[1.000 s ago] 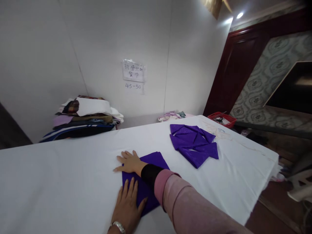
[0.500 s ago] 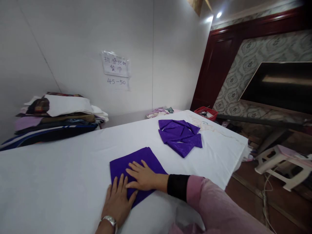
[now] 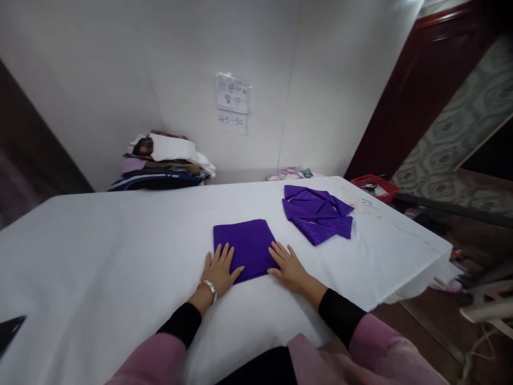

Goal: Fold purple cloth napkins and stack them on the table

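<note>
A purple cloth napkin (image 3: 249, 247) lies folded into a flat square on the white-covered table (image 3: 152, 256). My left hand (image 3: 220, 269) rests on its near left corner with the fingers spread and a silver bracelet at the wrist. On the napkin's right edge lies my right hand (image 3: 289, 268), fingers apart and partly on the tablecloth. Neither hand grips anything. Beyond the right hand, several folded purple napkins (image 3: 316, 211) sit in an overlapping, ring-like cluster.
A stack of folded clothes (image 3: 164, 160) stands at the back left against the wall. Pale fabric (image 3: 285, 174) and a red basket (image 3: 377, 187) are at the back right. A dark flat object (image 3: 11, 329) lies at the left edge. A stool (image 3: 489, 299) stands right of the table.
My right hand has slid from the middle of the napkin to its right edge. My left hand stays at the left side. The camera view has turned left.
</note>
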Demonstrator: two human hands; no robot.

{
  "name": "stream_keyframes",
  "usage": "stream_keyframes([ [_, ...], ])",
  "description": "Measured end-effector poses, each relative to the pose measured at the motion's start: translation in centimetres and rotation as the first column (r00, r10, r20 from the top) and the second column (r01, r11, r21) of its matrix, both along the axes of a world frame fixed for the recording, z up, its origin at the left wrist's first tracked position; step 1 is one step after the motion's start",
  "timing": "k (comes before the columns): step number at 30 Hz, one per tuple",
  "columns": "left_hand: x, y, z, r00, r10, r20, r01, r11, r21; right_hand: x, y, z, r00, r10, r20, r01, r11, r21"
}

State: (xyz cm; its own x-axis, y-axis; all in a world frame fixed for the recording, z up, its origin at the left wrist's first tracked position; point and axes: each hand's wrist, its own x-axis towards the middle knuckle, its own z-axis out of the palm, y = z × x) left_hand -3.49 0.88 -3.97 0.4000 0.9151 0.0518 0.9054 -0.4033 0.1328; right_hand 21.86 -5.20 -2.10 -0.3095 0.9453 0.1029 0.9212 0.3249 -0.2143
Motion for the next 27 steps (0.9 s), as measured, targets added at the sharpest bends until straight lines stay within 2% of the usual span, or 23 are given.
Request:
stream_keyframes([
  [2,-0.2,-0.2,0.3,0.999,-0.009,0.035,0.008,1.000,0.024,0.0,-1.0,-0.2,0.997,0.069,-0.027,-0.070,0.996,-0.047],
  [4,-0.3,-0.8,0.7,0.996,-0.027,0.087,0.020,0.997,0.079,0.6,-1.6,-0.6,0.996,0.066,-0.057,-0.069,0.996,-0.055],
  [6,-0.3,-1.9,1.2,0.986,-0.082,0.142,0.061,0.987,0.145,1.5,-2.0,-1.0,0.994,0.056,-0.094,-0.058,0.998,-0.018],
  [8,-0.1,-3.3,1.8,0.966,-0.189,0.179,0.156,0.970,0.185,2.3,-2.2,-1.4,0.989,0.076,-0.129,-0.072,0.997,0.041],
  [10,0.4,-4.6,2.2,0.940,-0.288,0.185,0.254,0.949,0.188,3.0,-2.4,-1.6,0.982,0.119,-0.148,-0.103,0.989,0.108],
  [12,1.0,-5.4,2.5,0.933,-0.323,0.158,0.296,0.939,0.172,3.3,-2.4,-1.7,0.977,0.153,-0.149,-0.128,0.978,0.162],
  [16,1.6,-5.2,2.8,0.952,-0.302,0.049,0.291,0.944,0.157,3.3,-1.7,-1.2,0.978,0.162,-0.128,-0.136,0.972,0.194],
  [19,0.8,-4.4,3.1,0.952,-0.307,0.004,0.301,0.937,0.175,2.1,-1.4,-0.6,0.983,0.154,-0.103,-0.134,0.975,0.179],
  [22,-1.6,-3.6,3.4,0.970,-0.244,0.012,0.238,0.953,0.188,-0.9,-2.4,-0.3,0.982,0.176,-0.074,-0.162,0.974,0.157],
  [27,-6.3,-2.8,3.2,0.993,-0.068,0.099,0.048,0.981,0.190,-6.7,-4.9,0.1,0.921,0.373,-0.110,-0.363,0.926,0.102],
])
